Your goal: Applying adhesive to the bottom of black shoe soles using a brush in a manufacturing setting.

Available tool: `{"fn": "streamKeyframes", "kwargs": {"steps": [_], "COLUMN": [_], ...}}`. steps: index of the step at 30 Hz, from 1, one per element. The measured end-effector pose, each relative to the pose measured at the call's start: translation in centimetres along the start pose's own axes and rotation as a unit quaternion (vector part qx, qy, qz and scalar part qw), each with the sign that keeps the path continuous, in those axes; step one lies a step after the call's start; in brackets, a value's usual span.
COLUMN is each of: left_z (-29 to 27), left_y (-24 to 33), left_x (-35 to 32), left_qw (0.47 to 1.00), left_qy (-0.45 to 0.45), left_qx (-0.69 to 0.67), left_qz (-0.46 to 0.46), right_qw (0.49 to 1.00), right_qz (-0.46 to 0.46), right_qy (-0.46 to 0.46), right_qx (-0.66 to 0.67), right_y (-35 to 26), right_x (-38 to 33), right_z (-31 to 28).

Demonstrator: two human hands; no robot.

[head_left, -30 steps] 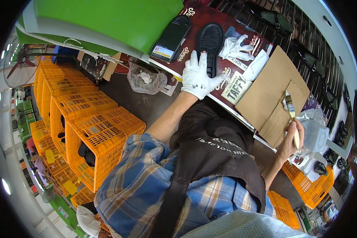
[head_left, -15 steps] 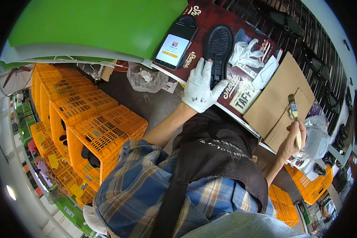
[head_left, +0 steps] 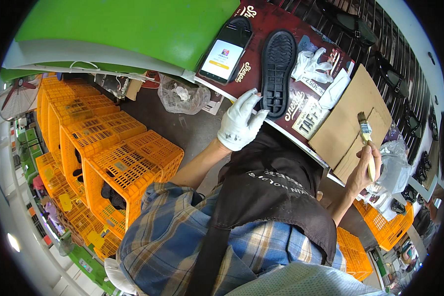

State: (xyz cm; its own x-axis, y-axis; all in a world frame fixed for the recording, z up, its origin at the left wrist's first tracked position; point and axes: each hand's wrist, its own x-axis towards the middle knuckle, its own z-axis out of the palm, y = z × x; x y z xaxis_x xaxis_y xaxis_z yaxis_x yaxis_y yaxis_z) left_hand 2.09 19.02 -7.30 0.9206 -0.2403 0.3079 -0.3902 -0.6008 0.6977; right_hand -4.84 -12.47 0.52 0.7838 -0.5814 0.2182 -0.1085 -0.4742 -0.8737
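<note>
My left hand, in a white glove, rests at the near edge of the dark red table cover, its fingers touching the heel end of a black shoe sole that lies tread up. My bare right hand is shut on a small paintbrush, bristles up, held over a sheet of brown cardboard. A smartphone with a lit screen lies left of the sole. A spare white glove lies to the sole's right.
A green panel sits at the back left. Several orange plastic crates stack on the floor to my left, some holding dark shoes. A clear plastic bag lies under the table edge. More orange crates stand at right.
The view has shifted, bringing the table closer. My left hand slid down from beside the sole to its heel end. The right hand still holds the brush upright.
</note>
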Motion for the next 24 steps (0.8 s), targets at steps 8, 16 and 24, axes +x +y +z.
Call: {"fn": "streamKeyframes", "kwargs": {"steps": [8,16,24], "left_z": [-2.8,-4.6,-4.3], "left_y": [-1.5,-4.7,-5.0], "left_x": [0.4,0.7,0.6], "left_qw": [0.97,0.946,0.946], "left_qy": [0.189,0.174,0.155], "left_qx": [0.128,0.27,0.28], "left_qz": [0.084,0.05,0.057], "right_qw": [1.0,1.0,0.999], "right_qz": [-0.015,-0.027,-0.03], "right_qy": [0.001,-0.001,0.001], "right_qx": [0.001,-0.002,-0.012], "right_y": [-0.2,-0.1,0.0], "right_x": [-0.2,-0.4,-0.6], "right_z": [0.4,0.0,-0.2]}}
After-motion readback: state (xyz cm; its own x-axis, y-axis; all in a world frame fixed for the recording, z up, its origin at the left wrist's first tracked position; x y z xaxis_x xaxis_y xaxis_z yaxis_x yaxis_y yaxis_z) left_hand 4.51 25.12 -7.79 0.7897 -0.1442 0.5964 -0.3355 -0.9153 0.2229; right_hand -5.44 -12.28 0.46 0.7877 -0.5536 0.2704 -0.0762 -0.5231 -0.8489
